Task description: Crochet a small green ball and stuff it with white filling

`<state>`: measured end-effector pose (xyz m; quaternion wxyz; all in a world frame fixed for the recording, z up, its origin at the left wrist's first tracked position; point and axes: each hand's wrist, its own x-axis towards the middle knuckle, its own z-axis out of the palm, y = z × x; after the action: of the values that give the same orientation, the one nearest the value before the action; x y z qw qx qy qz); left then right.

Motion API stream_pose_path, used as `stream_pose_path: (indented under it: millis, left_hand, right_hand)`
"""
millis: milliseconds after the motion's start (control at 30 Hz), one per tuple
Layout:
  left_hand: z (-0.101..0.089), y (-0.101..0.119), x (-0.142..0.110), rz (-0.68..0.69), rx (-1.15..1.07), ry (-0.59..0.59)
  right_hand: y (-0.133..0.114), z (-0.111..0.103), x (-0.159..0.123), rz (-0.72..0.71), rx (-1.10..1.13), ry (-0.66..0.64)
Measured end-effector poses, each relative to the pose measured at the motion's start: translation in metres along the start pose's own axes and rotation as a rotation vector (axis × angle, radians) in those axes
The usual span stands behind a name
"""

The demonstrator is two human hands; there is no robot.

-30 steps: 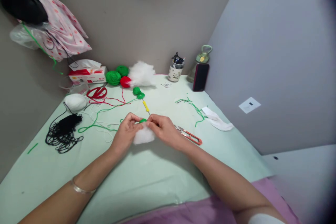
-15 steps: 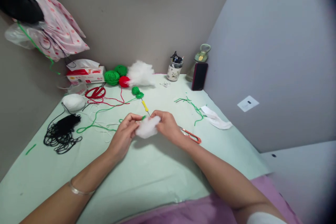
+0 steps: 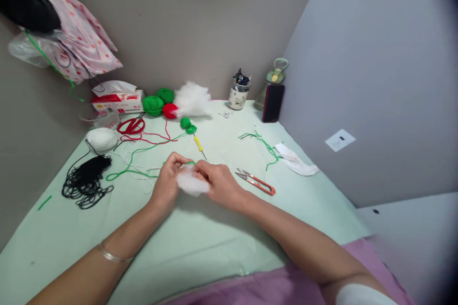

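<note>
My left hand (image 3: pixel 165 182) is closed around a small green piece (image 3: pixel 191 163), mostly hidden behind my fingers. A tuft of white stuffing (image 3: pixel 192 185) hangs between the hands, slightly blurred. My right hand (image 3: pixel 222 185) pinches that stuffing, its fingertips pressed against the green piece. Just beyond them lies a crochet hook with a yellow handle (image 3: pixel 198 143), beside a small green crocheted part (image 3: pixel 191 129). Orange thread snips (image 3: pixel 258 183) rest to the right of my right hand.
A white stuffing heap (image 3: pixel 193 100), green yarn balls (image 3: pixel 153 105) and a tissue box (image 3: pixel 119 104) line the back. Black yarn (image 3: pixel 88 176), white yarn (image 3: pixel 102 139) and red scissors (image 3: pixel 131 126) lie left. Green scraps (image 3: pixel 266 145), a phone (image 3: pixel 273 103) and a pen jar (image 3: pixel 238 95) are right.
My right hand has moved left and turned inward, bringing the stuffing in against the green piece, lower and closer to my left hand. The snips' blades are uncovered now.
</note>
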<state>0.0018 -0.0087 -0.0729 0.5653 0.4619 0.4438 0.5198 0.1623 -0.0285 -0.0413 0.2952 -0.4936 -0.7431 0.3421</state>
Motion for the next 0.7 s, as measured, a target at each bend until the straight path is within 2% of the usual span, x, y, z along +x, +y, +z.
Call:
stream_pose_path:
  millis: [200,367,533,700]
  left_hand:
    - [0.003,-0.001,-0.006,0.131,0.037,0.034]
    - [0.003,0.001,-0.012,0.109,0.047,-0.044]
    - [0.002,0.009,-0.009,0.062,0.038,-0.109]
    - [0.0,0.008,-0.003,0.109,0.063,-0.057]
  right_hand:
    - [0.007,0.003,0.008,0.122,0.346,0.023]
    - [0.015,-0.001,0.011,0.128,0.293,0.114]
    - [0.018,-0.005,0.011,0.103,0.219,0.116]
    - [0.008,-0.002,0.003,0.069,0.12,0.085]
